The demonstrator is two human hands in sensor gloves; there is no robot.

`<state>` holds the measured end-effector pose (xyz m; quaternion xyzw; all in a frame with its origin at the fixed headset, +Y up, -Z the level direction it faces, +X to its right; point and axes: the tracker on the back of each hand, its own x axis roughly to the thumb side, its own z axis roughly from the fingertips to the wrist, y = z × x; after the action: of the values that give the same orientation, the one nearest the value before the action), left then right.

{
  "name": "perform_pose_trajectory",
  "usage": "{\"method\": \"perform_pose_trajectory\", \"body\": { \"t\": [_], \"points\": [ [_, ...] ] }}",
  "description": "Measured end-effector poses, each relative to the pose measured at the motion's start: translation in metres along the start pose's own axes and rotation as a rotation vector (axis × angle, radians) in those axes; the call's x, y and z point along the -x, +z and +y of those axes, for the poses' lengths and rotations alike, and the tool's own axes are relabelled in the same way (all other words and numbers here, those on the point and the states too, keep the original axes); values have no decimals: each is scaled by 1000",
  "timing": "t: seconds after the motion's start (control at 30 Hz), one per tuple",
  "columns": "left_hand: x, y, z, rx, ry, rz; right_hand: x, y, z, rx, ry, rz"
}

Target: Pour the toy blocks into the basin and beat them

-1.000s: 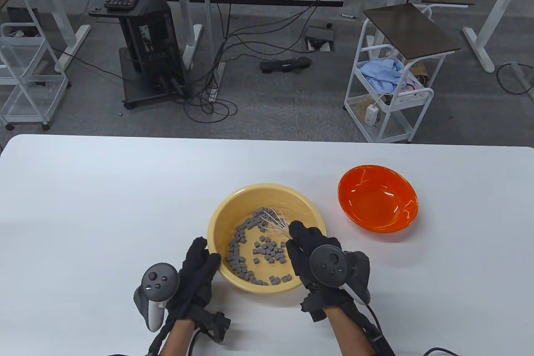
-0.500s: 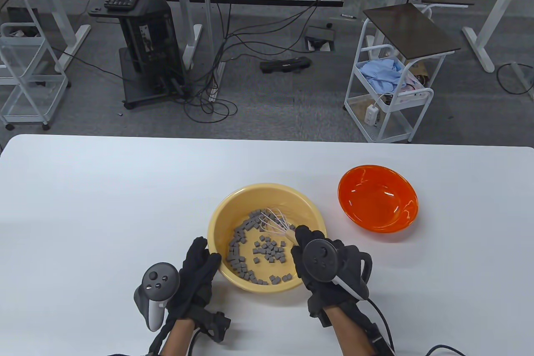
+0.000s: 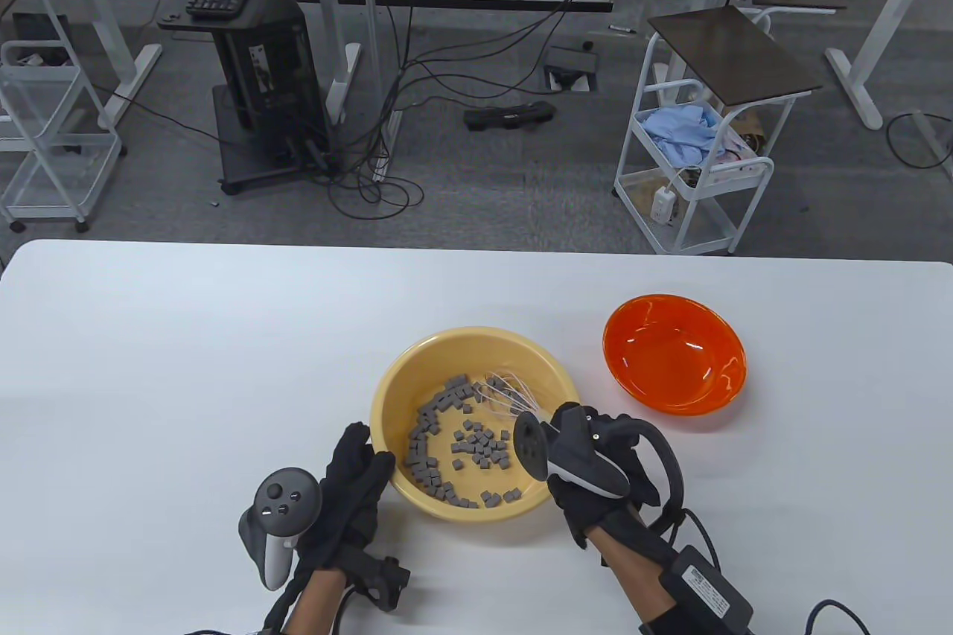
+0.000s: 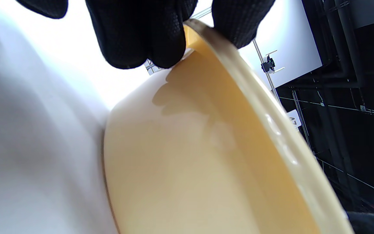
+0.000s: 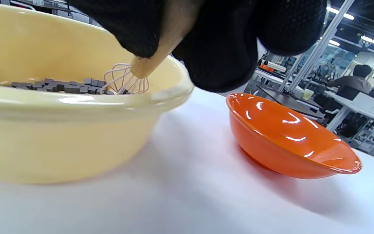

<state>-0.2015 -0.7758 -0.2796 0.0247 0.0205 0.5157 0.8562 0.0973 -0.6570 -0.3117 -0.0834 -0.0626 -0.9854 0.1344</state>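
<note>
Beating step under way; pour judged complete, since the orange bowl (image 3: 674, 354) sat empty toward the right edge of the table (image 3: 186, 367) and the toy blocks (image 3: 458, 441) all lay inside the yellow basin (image 3: 394, 397), which stood near the front edge, about mid-width.

Left hand (image 3: 350, 493): fingers outside the wall and thumb over the rim at the basin's front-left, pinching the rim between them (plain in the left wrist view, basin (image 4: 190, 156)). Judged purpose: to brace the basin against sliding while the whisk works.

Right hand (image 3: 595, 464): fingers curled tight round the wooden handle of the whisk (image 3: 506, 397). The handle leaned in over the basin's right rim, and the pale wire head sat down among the blocks on the far side of the floor. Right wrist view confirmed it: whisk (image 5: 131, 78) head below the rim, at block level. The slant probably lets the wires reach the floor while the hand clears the rim.

Counts: one basin, one bowl, one whisk, two hands. Blocks: small grey cubes, too many and too crowded for an exact count; several dozen, in an arc along the left wall plus a loose cluster mid-floor.
</note>
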Motion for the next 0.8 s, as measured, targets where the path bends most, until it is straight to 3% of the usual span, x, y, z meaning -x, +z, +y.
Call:
{"method": "perform_pose_trajectory", "body": {
  "t": [0.3,0.43,0.6,0.8],
  "points": [
    [0,0,0,4,5,2,62,38,14,76,-465,-37],
    [0,-1,0,9,5,3,80,53,34,86,-555,-54],
    [0,-1,-1,14,3,2,93,62,72,18,-670,-61],
    [-1,-1,-1,15,2,3,94,60,78,-42,-691,-104]
  ]
}}
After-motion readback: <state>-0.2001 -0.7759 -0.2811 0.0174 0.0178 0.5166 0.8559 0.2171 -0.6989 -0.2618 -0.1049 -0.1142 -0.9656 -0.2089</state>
